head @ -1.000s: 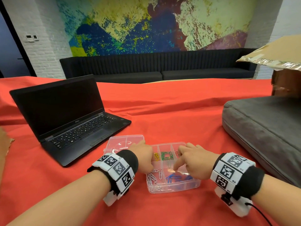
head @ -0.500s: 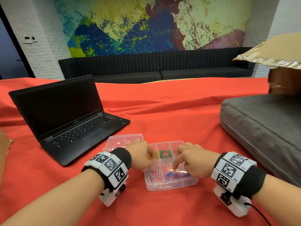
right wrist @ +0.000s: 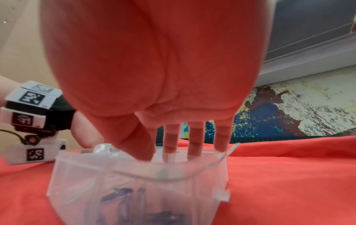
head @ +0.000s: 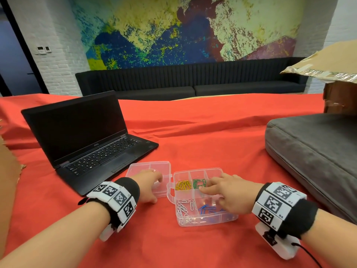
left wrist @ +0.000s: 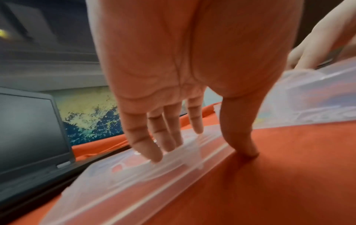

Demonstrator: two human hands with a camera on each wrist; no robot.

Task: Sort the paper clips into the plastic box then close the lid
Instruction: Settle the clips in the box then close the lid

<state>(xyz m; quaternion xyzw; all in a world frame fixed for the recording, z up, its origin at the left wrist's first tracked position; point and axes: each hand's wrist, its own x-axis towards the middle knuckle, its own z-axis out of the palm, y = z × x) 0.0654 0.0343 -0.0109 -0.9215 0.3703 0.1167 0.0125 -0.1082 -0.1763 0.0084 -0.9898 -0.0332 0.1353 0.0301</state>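
Note:
A clear plastic box [head: 207,221] with compartments stands open on the red cloth. It holds yellow [head: 183,185], green [head: 199,183], white [head: 184,206] and blue paper clips [head: 207,208], each colour in its own compartment. Its lid [head: 148,168] lies flat to the left, joined at the hinge. My left hand [head: 154,182] rests on the lid with straight fingers [left wrist: 152,152], thumb down at the lid's near edge. My right hand [head: 216,187] hovers over the box, its straight fingers [right wrist: 194,144] reaching into the far compartments. It holds nothing that I can see.
An open black laptop [head: 83,136] sits just left of the lid. A grey cushion [head: 313,157] lies to the right, with a cardboard box [head: 340,89] behind it. Brown cardboard [head: 7,171] shows at the left edge. Red cloth [head: 202,136] stretches beyond the box.
My left hand has moved left, off the box's side and onto the open lid, uncovering the yellow clips. My right hand has stretched its fingers toward the far compartments.

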